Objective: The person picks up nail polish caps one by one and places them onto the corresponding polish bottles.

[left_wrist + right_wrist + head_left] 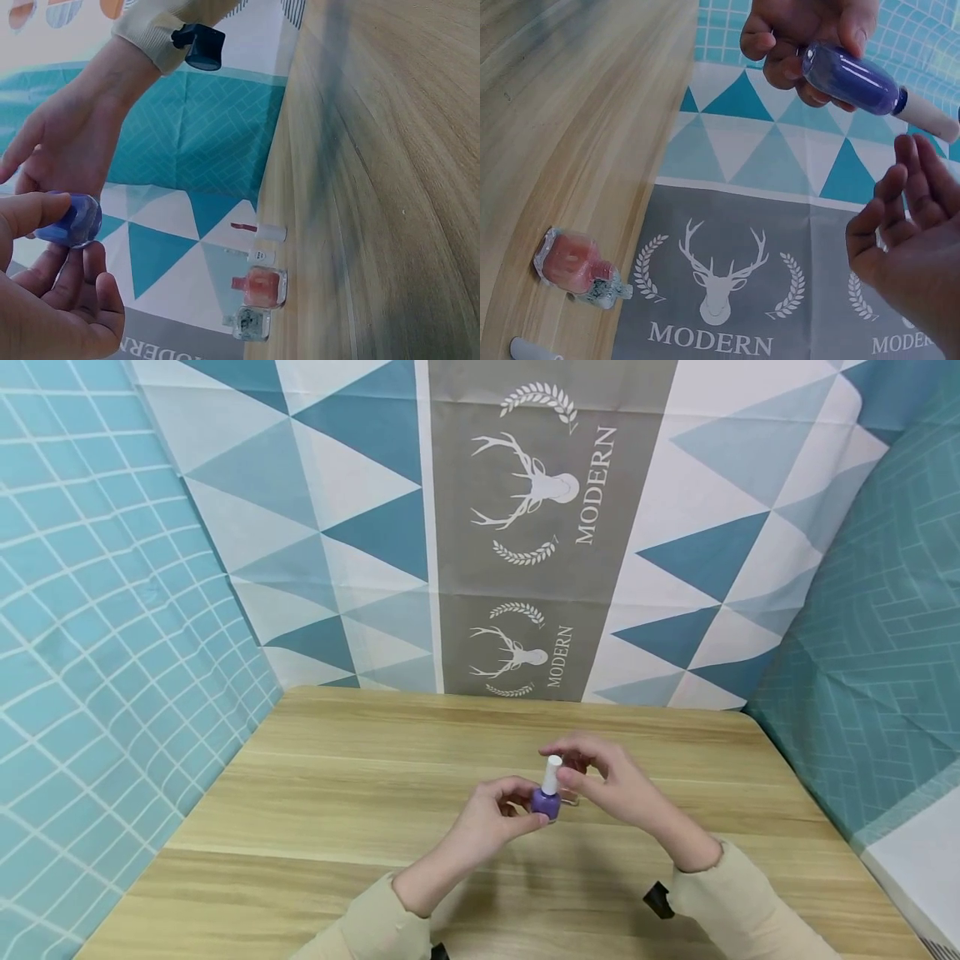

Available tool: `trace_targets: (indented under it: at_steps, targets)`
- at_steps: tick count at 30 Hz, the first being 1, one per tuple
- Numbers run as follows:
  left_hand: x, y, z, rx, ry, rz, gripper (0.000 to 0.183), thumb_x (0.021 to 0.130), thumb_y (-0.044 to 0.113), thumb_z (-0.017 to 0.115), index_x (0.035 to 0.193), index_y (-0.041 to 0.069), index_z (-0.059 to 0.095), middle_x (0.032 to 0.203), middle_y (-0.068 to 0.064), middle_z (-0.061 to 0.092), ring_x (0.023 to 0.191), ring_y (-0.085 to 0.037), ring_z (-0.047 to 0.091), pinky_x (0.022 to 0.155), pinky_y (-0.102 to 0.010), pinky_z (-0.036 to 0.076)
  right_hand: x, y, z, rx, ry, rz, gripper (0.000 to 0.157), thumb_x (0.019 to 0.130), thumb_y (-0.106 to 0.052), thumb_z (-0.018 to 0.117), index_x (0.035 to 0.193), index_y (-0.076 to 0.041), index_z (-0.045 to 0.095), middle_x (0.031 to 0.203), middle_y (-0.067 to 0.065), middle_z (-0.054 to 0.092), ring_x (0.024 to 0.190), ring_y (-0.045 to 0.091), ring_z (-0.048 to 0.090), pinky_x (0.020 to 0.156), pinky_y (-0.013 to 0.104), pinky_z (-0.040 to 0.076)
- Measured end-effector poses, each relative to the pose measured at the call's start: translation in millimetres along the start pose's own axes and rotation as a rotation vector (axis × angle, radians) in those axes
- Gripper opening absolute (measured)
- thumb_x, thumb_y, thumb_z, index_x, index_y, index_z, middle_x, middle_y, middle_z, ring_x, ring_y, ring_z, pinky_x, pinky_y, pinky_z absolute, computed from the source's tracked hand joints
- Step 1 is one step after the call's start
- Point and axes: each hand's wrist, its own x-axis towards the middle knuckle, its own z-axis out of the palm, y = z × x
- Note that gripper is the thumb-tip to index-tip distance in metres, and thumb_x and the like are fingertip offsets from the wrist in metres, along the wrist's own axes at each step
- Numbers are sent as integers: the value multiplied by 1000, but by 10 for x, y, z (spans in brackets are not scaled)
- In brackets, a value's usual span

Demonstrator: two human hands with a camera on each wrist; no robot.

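Note:
My left hand point(491, 814) pinches a purple nail polish bottle point(545, 804) between thumb and fingers, above the wooden table. The bottle stands nearly upright in the head view, its white cap point(552, 775) on top. My right hand point(607, 777) is at the cap, thumb beside it and fingers loosely bent around its far side. From the right wrist, the right fingertips point(906, 146) show just under the cap with a small gap. Beyond the hands stand an uncapped pink nail polish bottle point(262, 287) and a clear glittery bottle point(253, 323).
Next to the pink bottle on the table point(337, 802) are a white cap with a reddish brush point(270, 232) and another white cap point(261, 256). A patterned cloth point(510, 527) hangs behind the table. A white box-like object point(918, 852) is at the right edge.

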Motion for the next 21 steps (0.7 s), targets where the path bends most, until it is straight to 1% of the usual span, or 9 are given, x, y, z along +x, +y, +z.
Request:
trace_targets:
  at_steps: [4,7,9,10,12,13,16,19,21]
  targets:
    - [2,-39,-8,-9,-1,20,25,73,20,72,96,13,64,88,0,65,81,-12,57,66,-24,46,-11,34,3,28,-52,-76,29,86,1,52,113,-7,58,104,4,59,68,13,51,56,22,45]
    - [-4,-43,-9,1,-8,19,25,73,20,72,96,13,64,88,1,65,80,-11,57,66,-24,46,-23,48,16,77,-87,-105,30,86,4,49,113,-7,56,108,7,57,72,11,52,56,24,47]
    - [-6,-42,-5,11,-14,13,25,73,20,72,95,14,64,87,3,65,80,-11,57,66,-24,45,-32,53,24,106,-95,-117,30,87,6,48,112,-7,56,108,8,56,74,10,52,56,25,48]
    - [-7,-43,-4,12,-17,10,24,73,20,72,95,15,64,87,3,65,80,-11,57,66,-24,45,-38,93,34,116,-93,-122,30,87,6,47,112,-9,56,108,7,56,75,11,52,56,25,48]
    - [-8,-37,-1,10,-19,5,24,73,20,72,95,15,64,88,4,65,81,-11,57,67,-25,45,-41,128,44,121,-85,-143,29,87,6,48,109,-10,57,106,7,56,76,13,53,56,25,47]
    - [-11,-28,-2,8,-18,2,24,73,20,72,95,15,65,88,4,65,81,-11,57,67,-24,45,-41,133,46,125,-85,-140,28,87,6,48,108,-11,57,105,8,56,77,14,53,57,25,47]
    - [-37,55,-7,-8,-14,-3,24,73,16,72,96,13,65,88,2,65,82,-13,57,67,-25,45,-36,141,44,123,-72,-134,27,87,6,48,105,-11,58,103,8,57,75,18,53,56,25,47]
    - [-65,145,-11,-21,-8,0,24,74,12,71,97,10,65,89,-1,65,81,-15,57,66,-25,45,-24,68,27,114,-57,-112,25,86,7,50,102,-9,60,100,9,58,72,19,52,55,24,46]
    - [-67,154,-8,-22,-6,-2,24,74,11,71,97,10,65,89,-2,65,81,-16,56,66,-25,45,-20,59,24,101,-42,-109,23,85,7,51,100,-9,60,97,9,59,69,19,51,55,23,44]
